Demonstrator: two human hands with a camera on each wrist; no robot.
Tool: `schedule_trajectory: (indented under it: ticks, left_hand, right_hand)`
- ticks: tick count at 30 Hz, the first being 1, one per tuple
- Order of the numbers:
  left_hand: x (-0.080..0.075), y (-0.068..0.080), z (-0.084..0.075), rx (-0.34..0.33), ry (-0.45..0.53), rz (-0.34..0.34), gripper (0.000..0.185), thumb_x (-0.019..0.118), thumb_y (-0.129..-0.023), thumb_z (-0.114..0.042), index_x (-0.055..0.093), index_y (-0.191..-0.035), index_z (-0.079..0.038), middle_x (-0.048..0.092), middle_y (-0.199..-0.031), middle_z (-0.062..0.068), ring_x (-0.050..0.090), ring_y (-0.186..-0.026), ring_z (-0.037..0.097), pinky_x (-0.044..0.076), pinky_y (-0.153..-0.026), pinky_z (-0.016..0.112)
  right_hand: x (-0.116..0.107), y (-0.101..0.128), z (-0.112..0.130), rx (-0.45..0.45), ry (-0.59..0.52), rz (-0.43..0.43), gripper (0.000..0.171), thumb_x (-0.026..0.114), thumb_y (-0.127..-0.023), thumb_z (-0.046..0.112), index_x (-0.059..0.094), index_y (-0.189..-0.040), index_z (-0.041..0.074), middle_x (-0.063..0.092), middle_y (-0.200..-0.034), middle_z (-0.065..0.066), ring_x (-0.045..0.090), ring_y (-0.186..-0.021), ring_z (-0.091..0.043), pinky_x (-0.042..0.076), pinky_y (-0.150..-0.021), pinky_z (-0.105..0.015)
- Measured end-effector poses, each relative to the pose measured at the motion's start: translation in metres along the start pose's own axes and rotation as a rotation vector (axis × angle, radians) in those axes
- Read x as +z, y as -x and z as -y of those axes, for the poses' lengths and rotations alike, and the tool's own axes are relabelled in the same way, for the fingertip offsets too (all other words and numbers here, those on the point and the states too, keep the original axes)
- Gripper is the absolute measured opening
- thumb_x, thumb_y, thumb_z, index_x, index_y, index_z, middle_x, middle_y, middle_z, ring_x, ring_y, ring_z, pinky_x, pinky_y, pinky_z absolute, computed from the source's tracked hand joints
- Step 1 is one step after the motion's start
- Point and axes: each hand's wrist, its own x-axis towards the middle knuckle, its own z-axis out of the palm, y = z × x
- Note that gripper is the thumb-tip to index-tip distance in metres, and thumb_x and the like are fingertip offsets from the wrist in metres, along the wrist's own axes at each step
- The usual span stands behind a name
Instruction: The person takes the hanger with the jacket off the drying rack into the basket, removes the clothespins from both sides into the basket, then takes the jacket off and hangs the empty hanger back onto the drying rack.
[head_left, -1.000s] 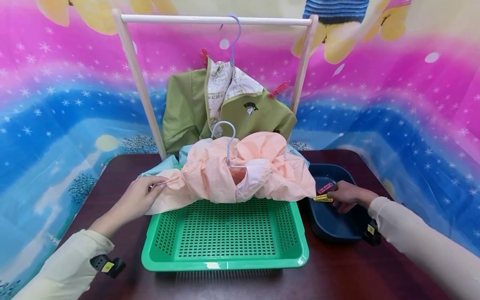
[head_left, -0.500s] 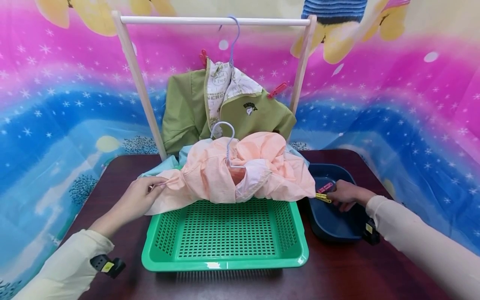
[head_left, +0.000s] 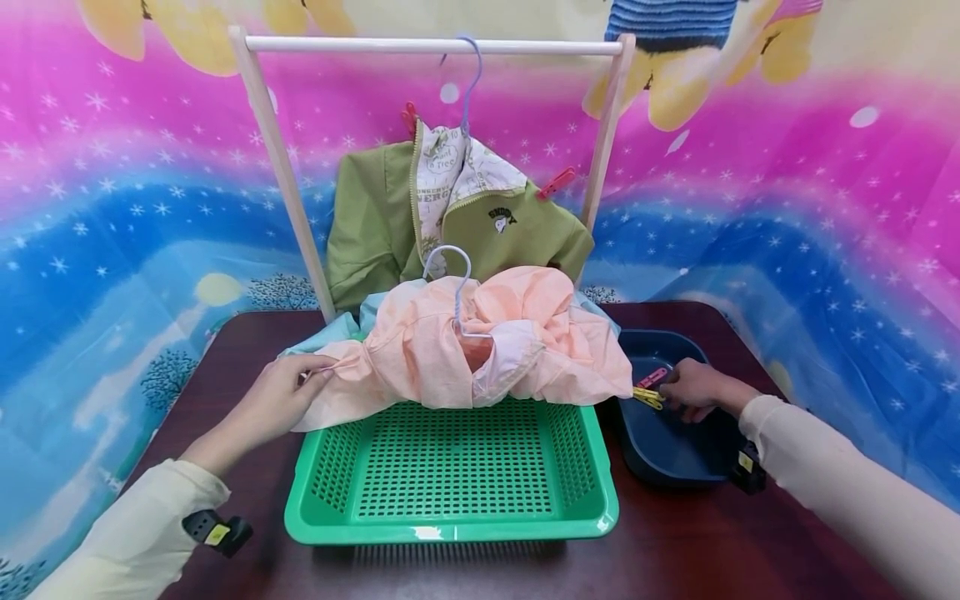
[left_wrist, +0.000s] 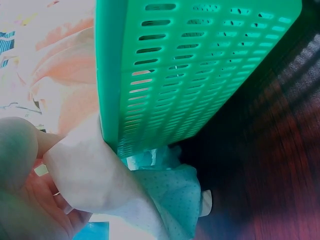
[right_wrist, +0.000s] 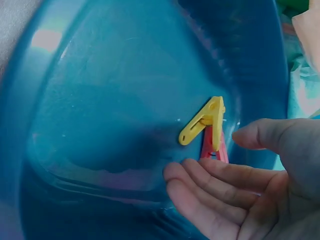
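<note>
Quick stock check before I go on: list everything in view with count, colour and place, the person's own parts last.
peach garment: one, peach, heaped over the basket's far rim.
lower hanger: one, pale blue, hook up out of the peach garment.
green basket: one, green, table centre.
teal cloth: one, teal, under the peach garment.
blue tub: one, dark blue, right of the basket.
yellow peg: one, in the tub.
pink peg: one, in the tub beside the yellow one.
green jacket: one, hanging from the rack.
rack: one, pale wood, table rear.
table: one, dark brown.
left hand: pinches the garment's sleeve.
right hand: in the tub at the pegs.
</note>
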Motion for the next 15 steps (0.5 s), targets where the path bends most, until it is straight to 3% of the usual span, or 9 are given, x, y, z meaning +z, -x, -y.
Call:
schedule_trajectory:
  ticks: [5,15]
  left_hand:
    - [0.000,0.000,0.000,-0.003,0.002,0.001,0.024,0.057,-0.101,-0.005,0.071,-0.119,0.005,0.071,-0.119,0.026,0.067,-0.106,0.041,0.055,-0.086,0.056]
    - [-0.001,0.000,0.000,-0.018,0.003,0.024,0.024,0.057,-0.102,-0.006,0.071,-0.119,0.003,0.071,-0.118,0.024,0.068,-0.105,0.039,0.055,-0.084,0.053]
  right_hand:
    - [-0.005,0.010,0.005,-0.015,-0.002,-0.059,0.041,0.047,-0.106,0.018,0.060,-0.124,-0.016,0.069,-0.095,-0.023,0.071,-0.069,-0.020,0.062,-0.065,-0.038]
    - [-0.010,0.032,0.021,-0.096,0.079,-0.161,0.043,0.053,-0.105,0.030,0.065,-0.118,-0.008,0.067,-0.078,-0.007,0.061,-0.059,-0.016,0.055,-0.059,-0.032]
